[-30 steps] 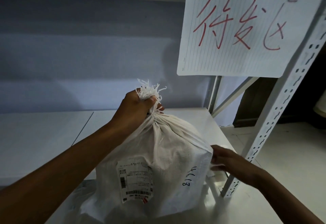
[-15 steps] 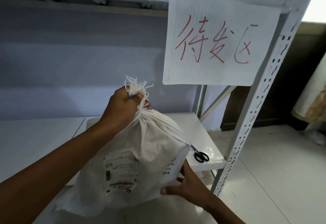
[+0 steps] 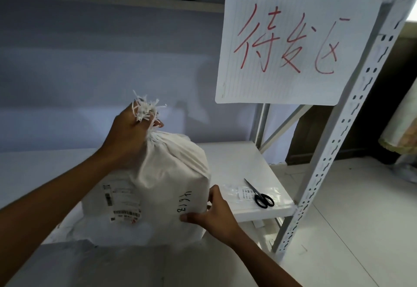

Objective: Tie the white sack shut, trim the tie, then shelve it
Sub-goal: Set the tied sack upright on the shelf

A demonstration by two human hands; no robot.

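The sack (image 3: 167,173) is plain white woven cloth, and its frayed fringe (image 3: 145,110) is a brighter white. On the sack's front a white shipping label (image 3: 123,203) carries black barcodes and a small red mark, with black handwritten digits (image 3: 184,203) beside it. Right of the sack, black-handled scissors (image 3: 257,193) lie on a white shelf (image 3: 237,158). Above and right of the sack hangs a white ruled paper sign (image 3: 293,43) with red characters. Behind the sack the wall (image 3: 90,72) is pale lavender-blue.

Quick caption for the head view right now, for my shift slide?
Left hand grips the neck of the white sack, right hand steadies its side; scissors lie on the shelf.
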